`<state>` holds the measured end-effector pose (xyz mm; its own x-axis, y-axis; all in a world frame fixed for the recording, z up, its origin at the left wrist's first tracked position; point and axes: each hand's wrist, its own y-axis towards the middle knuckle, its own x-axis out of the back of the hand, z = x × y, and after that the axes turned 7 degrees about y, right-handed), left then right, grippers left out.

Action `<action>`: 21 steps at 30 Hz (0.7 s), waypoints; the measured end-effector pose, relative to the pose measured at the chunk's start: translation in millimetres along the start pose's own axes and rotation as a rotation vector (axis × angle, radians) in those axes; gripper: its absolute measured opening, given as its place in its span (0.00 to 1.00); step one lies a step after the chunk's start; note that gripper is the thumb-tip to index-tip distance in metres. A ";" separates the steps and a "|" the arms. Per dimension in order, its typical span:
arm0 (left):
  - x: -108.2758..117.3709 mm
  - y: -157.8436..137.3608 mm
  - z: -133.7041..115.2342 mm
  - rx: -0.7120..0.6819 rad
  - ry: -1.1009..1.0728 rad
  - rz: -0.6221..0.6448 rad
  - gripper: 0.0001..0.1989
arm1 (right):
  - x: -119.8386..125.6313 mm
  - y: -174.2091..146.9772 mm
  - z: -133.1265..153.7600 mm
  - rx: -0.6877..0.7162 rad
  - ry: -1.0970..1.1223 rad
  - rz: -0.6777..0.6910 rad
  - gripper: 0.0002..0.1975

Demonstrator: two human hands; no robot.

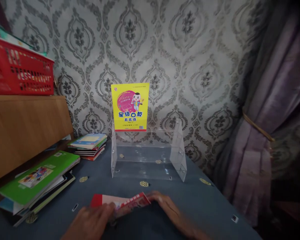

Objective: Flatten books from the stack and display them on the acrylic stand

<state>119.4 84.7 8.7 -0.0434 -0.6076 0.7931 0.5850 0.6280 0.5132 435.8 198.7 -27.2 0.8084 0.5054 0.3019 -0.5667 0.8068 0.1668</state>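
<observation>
Red booklet is held low over the front of the blue-clothed table, its cover tilted and partly raised. Left hand: fingers curled, gripping its left part. Right hand: fingers at the right corner; blur, cannot tell whether they pinch or only touch.

Risks (judgement): uneven hold could crease the cover or let the pages fan out, caused by the raised right corner. A bump on the clear rack could shift it, as it looks light; the yellow workbook, standing well above its support, could then tip.

Containers: rack bears 1 yellow workbook, upright, at its upper left. Red basket on the wooden cabinet has something teal and white above its rim; contents behind the slots unclear.
</observation>
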 end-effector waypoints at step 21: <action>46.2 53.0 55.0 0.678 -0.611 -0.228 0.17 | -34.2 52.5 75.9 0.104 0.608 0.087 0.23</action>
<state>103.9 116.6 90.6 -0.6286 -0.5110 0.5863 -0.0778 0.7913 0.6064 366.3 200.6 42.5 0.6872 0.6763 -0.2653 -0.6223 0.7364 0.2653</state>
